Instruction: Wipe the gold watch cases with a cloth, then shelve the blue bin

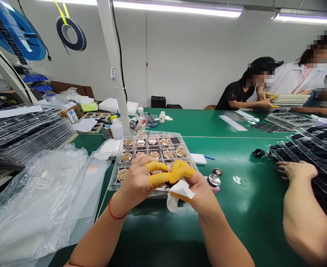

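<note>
The white cloth (180, 190) hung from beneath the right hand (199, 187), its loose ends drooping over the near edge of the clear tray (113, 182). That hand was closed on the cloth, the fingers bent hard inward. The left hand (141, 174) met it fingertip to fingertip above the tray, finger and thumb drawn nearly together; a dark sliver showed there, but from where I stood I couldn't tell what it was or which hand had it. Both forearms came in from the tray's near side, the wrists raised and turned toward each other, a red bracelet (116, 212) on the left one.

I counted two yellow finger covers (159, 180) on the left hand and at least two on the right. In the tray, four round gold-coloured pieces (126, 156) sat in the far full row and five in the next; the nearer ones were partly hidden. One silver-topped container (213, 180) stood just right of the tray, and one plastic bag (38, 207) lay to its left
</note>
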The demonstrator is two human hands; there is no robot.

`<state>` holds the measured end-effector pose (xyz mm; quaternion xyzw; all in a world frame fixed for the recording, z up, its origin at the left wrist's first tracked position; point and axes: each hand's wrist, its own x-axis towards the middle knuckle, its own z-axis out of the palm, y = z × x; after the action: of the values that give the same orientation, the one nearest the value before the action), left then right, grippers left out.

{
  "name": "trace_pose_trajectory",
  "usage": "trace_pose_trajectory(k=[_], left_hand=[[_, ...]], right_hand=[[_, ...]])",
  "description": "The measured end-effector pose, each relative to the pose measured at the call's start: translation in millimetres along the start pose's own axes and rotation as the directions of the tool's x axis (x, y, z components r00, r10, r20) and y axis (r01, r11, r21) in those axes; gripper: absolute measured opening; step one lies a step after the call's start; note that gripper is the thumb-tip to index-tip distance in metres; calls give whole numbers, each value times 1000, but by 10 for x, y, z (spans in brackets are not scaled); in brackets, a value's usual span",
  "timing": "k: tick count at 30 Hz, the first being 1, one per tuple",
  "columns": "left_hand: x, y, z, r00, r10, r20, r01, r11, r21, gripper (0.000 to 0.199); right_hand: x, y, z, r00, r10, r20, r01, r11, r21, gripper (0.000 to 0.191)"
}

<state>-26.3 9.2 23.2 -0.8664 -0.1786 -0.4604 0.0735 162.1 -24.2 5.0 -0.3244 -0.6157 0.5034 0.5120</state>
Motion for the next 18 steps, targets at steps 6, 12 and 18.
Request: trace_pose_trajectory(k=[6,12,18], left_hand=[[-9,-83,1,995,89,39,-84,991,-103,23],[-50,-125,220,993,9,-115,-61,889,-454,19],[-33,23,393,961,-244,-133,96,739,-667,46]], right_hand=[[-34,-70,-52,995,-59,78,75,972,-224,17],[-84,-156,-87,972,-146,186,175,973,-149,13],[-135,-174,-61,957,-213,196,224,974,-36,15]])
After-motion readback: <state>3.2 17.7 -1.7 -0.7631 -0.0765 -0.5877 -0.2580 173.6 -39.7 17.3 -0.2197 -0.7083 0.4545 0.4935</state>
